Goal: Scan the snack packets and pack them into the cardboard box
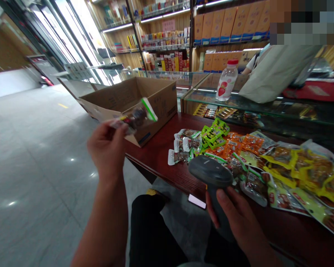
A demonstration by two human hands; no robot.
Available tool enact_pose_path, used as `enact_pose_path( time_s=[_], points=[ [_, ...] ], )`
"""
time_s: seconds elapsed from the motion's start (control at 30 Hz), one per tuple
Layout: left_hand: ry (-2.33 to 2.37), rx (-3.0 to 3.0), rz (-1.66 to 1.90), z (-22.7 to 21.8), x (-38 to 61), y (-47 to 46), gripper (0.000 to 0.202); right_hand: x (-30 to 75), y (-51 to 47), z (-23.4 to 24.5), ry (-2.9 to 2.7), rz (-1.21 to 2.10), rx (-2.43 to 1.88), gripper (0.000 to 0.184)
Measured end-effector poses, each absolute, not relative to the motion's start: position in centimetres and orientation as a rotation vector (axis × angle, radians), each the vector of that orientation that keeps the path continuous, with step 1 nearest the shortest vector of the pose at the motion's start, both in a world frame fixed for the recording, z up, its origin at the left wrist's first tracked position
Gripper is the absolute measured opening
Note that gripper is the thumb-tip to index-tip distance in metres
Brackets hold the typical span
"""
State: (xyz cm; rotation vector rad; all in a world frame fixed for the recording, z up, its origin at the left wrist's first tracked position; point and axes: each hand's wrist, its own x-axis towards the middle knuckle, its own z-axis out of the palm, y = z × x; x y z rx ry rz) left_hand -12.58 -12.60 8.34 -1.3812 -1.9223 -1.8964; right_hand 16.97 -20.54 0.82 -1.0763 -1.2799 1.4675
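My left hand point(107, 148) is raised in front of an open cardboard box point(156, 97) and pinches a small clear snack packet point(137, 115) with a green end. My right hand point(239, 218) grips the handle of a dark grey barcode scanner point(211, 174), whose head is turned toward the held packet. Both hands are closed. Just right of the scanner, a heap of snack packets point(256, 159) in green, orange, yellow and clear wrappers lies spread over the dark red wooden table point(161, 155).
A glass display counter point(267, 105) runs behind the table, with a red-capped bottle point(226, 81) on it. Another person in a light shirt point(278, 70) leans on the counter. Shelves of boxed goods line the back wall. A glossy tiled floor point(30, 155) lies to the left.
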Motion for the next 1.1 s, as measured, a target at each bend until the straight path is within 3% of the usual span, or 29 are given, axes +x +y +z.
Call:
enact_pose_path(
  time_s=[0.13, 0.27, 0.63, 0.9, 1.1],
  points=[
    [-1.832, -1.247, -1.596, 13.3, -16.6, -7.6, 0.027, 17.2, -20.5, 0.4, -1.248, 1.467, -1.078, 0.051],
    [-2.069, -1.459, -1.287, 14.2, -18.6, -4.1, 0.018, 17.3, -20.6, 0.2, -1.244, 1.489, -1.058, 0.050],
    [-1.947, -1.707, -1.210, 9.9, -16.3, -6.0, 0.023, 17.5, -20.4, 0.4, -1.234, 1.454, -1.097, 0.047],
    [-1.703, -1.746, -1.211, 8.9, -13.4, -10.2, 0.012, 17.3, -20.6, 0.4, -1.242, 1.449, -1.113, 0.049],
    [-1.527, -1.943, -1.292, 1.5, -9.8, -13.4, 0.018, 17.8, -20.5, 0.2, -1.223, 1.442, -1.131, 0.047]
  ],
)
